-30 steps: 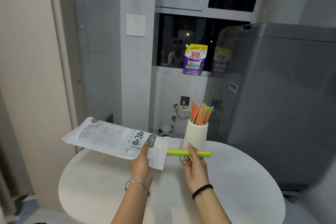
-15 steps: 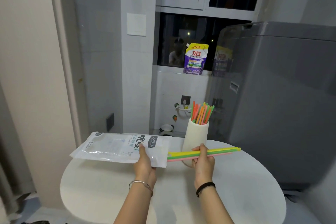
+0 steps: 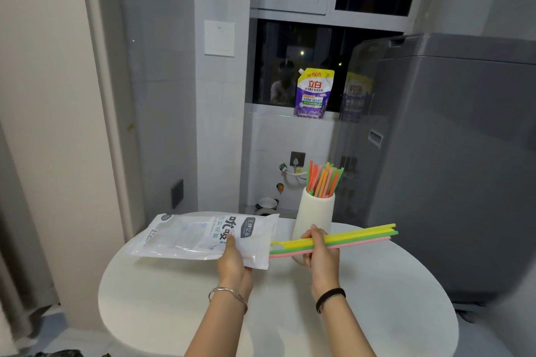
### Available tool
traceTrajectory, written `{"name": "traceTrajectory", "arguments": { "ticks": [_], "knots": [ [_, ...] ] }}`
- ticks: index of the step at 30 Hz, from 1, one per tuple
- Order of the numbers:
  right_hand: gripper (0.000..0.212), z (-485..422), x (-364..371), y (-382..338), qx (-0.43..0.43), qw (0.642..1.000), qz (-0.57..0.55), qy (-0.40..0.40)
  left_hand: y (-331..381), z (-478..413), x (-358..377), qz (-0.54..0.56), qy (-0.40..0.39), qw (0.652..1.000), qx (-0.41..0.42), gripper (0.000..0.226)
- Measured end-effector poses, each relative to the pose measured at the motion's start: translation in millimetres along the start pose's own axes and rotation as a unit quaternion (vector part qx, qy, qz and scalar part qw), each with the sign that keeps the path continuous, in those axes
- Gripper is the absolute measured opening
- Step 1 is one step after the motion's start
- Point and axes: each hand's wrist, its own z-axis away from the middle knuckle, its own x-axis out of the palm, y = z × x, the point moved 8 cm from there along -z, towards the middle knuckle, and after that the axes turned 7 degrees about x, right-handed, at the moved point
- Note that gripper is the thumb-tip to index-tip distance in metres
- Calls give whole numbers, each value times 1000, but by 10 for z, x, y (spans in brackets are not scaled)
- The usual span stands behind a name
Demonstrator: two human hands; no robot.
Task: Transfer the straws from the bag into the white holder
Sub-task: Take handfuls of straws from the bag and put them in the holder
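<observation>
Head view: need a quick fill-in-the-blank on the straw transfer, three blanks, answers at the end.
1. The left hand holds the ____ above the table.
2. The right hand grips a bundle of straws lying roughly ____.
3. The white holder already has straws standing in it; it stands ____ the right hand.

Answers: bag; horizontal; behind
</observation>
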Motion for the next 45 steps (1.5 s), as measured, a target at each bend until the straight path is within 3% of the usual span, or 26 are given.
{"name": "traceTrajectory", "arguments": {
  "ticks": [7, 12, 16, 21, 25, 29, 38, 42, 45],
  "knots": [
    [27, 146, 360, 190, 11, 989, 96, -110, -146, 108, 80, -18, -25, 999, -16, 38],
    [35, 60, 234, 29, -24, 993, 97, -58, -176, 82, 98, -12, -25, 999, -25, 40],
    [45, -125, 26, -510, -107, 987, 116, -7, -109, 43, 100, -2, -21, 1000, -14, 41],
    [39, -466, 10, -1286, -175, 970, 169, 4, -169, -19, 101, 7, -14, 999, -27, 40],
    [43, -677, 178, -1630, -208, 945, 250, -32, -246, -32, 130, 5, -19, 999, -35, 40],
    [54, -855, 310, -1722, -228, 917, 324, -40, -262, -70, 169, 1, -21, 999, -27, 39],
    [49, -1010, 364, -1795, -247, 893, 376, -8, -188, -128, 100, -12, -14, 1000, -7, 42],
    [59, -1022, 452, -1700, -248, 860, 446, -22, -184, -151, 76, -18, -9, 1000, -5, 42],
    [55, -1012, 483, -1642, -249, 846, 470, -20, -163, -150, 65, -14, -5, 1000, -3, 42]
  ]
}}
